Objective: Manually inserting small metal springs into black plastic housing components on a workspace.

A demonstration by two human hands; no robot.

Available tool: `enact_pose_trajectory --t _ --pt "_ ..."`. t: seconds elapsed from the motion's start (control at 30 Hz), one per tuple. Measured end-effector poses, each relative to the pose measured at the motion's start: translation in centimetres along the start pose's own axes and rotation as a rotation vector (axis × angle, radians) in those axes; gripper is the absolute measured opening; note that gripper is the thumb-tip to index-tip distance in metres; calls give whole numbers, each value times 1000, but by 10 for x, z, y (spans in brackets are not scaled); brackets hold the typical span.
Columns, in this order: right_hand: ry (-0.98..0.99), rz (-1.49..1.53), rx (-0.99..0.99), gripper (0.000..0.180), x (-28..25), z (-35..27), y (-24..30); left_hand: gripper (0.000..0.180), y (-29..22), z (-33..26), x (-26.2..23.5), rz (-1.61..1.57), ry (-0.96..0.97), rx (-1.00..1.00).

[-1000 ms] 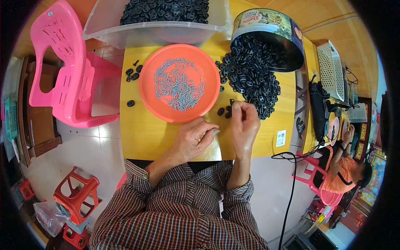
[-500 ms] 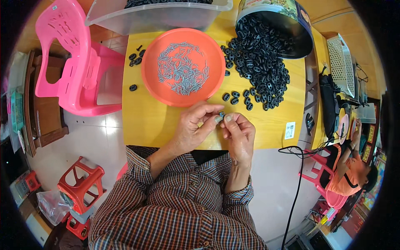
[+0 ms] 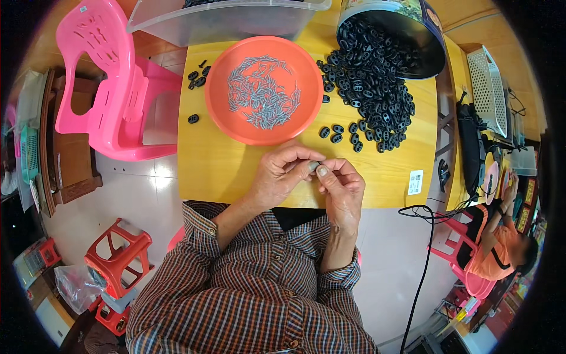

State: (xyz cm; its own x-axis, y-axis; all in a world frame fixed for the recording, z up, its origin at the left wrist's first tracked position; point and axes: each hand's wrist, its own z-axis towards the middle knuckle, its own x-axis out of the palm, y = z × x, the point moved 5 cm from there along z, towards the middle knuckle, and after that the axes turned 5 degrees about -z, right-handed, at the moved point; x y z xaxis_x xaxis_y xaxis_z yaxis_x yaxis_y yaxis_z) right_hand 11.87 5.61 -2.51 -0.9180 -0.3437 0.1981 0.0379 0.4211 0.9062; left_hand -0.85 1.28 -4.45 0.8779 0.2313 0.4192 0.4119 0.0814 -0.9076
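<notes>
Tiled floor runs down the left of the frame, and we see a pink plastic chair (image 3: 112, 88) at the upper left, with a red stool (image 3: 118, 259) at the lower left. Moving right, a yellow table (image 3: 224, 165) fills the upper middle. A few loose black oval pieces (image 3: 197, 79) lie near its left edge. Just right of them sits a round orange tray (image 3: 263, 89) holding a scatter of small grey pins (image 3: 262, 97). Above the tray stands a clear plastic bin (image 3: 224, 20).

Below the tray, at the centre of the frame, our left hand (image 3: 283, 174) and right hand (image 3: 342, 189) meet over the table's near edge. Both are curled shut, fingertips pinching one small dark piece (image 3: 315, 167) between them; it is too small to tell more.

Further right, a big heap of black oval pieces (image 3: 371, 82) spills from a tipped round tin (image 3: 407, 29) at the upper right. A white basket (image 3: 489, 88) stands beyond the table, and a person in an orange top (image 3: 495, 253) sits at the lower right.
</notes>
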Motion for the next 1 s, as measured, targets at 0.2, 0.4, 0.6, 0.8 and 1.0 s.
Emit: enact_pose_trajectory --t 0.2,0.4,0.6,0.8,1.0 --pt "-5 -34 -52 8 3 -3 7 14 4 1 -3 -248 0 -135" --pt "-12 3 -124 9 2 0 3 15 6 1 2 -318 30 -168" --pt "-27 0 -114 13 5 -2 8 18 9 2 0 -338 12 -172" --pt "-14 -37 -154 17 4 1 3 20 10 3 0 -385 16 -174" --pt "34 36 -135 12 6 2 5 18 13 2 2 -433 25 -217"
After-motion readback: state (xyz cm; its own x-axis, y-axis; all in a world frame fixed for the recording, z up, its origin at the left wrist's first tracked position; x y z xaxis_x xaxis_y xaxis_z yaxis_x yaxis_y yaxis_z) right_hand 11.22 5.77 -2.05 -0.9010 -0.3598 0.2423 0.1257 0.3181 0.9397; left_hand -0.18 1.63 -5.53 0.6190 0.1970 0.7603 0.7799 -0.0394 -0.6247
